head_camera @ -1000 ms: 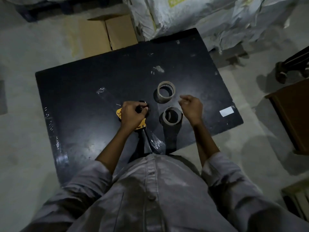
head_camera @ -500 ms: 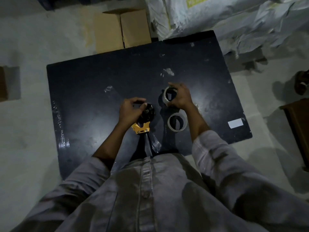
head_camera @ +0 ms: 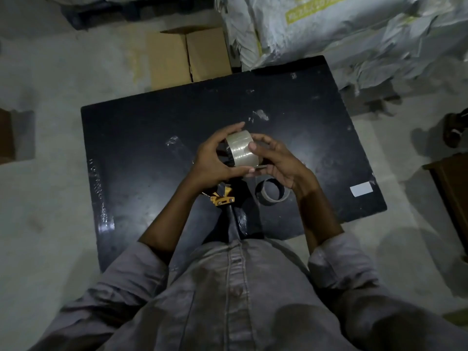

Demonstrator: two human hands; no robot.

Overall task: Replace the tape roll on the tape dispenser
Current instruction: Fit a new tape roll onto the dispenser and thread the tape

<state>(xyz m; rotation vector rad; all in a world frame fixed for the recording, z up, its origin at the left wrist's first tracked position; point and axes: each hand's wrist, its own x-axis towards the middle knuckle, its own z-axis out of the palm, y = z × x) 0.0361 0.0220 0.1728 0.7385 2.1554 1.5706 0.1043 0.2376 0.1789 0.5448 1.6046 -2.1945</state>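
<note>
Head camera, looking straight down at a person standing at the six o'clock edge of a black tabletop [head_camera: 141, 138]. Both hands meet over its centre around a clear tape roll [head_camera: 241, 148], lifted above the surface. The left hand [head_camera: 215, 160] cups the roll from nine o'clock, its fingers closed around the near and far rims. The right hand [head_camera: 278, 163] presses in from three o'clock, thumb on the roll's outer face and fingers curled beneath.

The tape dispenser [head_camera: 222, 197], yellow and black, sits partly under the left wrist; only its yellow end shows, toward six o'clock of the roll. Whether the roll is already on the dispenser's hub cannot be told. A second roll [head_camera: 272, 192] lies flat on the tabletop just below the right hand.

Risks, as a judgement: the dim light could hide the loose tape end, and the roll could be seated facing the wrong way, so the tape would not feed. A loose dispenser might slide while the roll is pushed on.

The tabletop is glossy, scuffed, with tape scraps [head_camera: 259, 114] and a white label [head_camera: 361, 190] at three o'clock. Around it: pale concrete floor [head_camera: 50, 236], a cardboard box [head_camera: 188, 55] at twelve o'clock, white sacks [head_camera: 342, 34] at one o'clock.
</note>
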